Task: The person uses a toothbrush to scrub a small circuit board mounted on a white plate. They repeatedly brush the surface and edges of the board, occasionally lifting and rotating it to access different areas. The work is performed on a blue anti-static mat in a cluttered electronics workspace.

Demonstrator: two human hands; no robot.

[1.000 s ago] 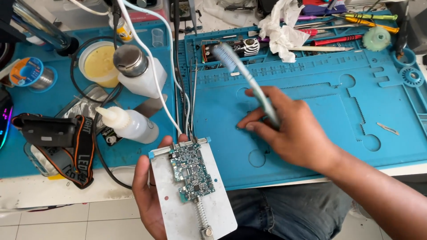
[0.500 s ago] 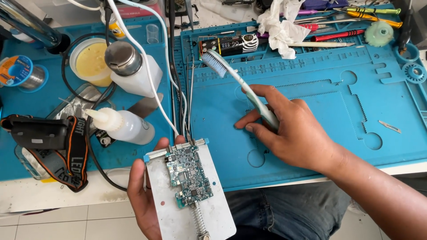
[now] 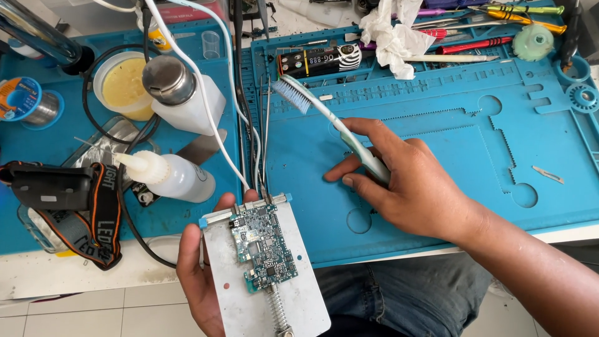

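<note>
My left hand grips a flat metal holder plate from its left side, at the front edge of the bench above my lap. A small green circuit board is clamped on the plate, with a spring below it. My right hand holds a pale green toothbrush by the handle over the blue work mat. The blue bristles point up and to the left, away from the board.
Left of the plate lie a white squeeze bottle, a pump bottle with a metal cap, a jar of yellow paste, a headlamp and a solder spool. Cables run down to the plate. Tools and tissue line the back.
My right hand has shifted slightly left with the toothbrush, its head swinging away from the back of the mat. The plate and board stay in my left hand.
</note>
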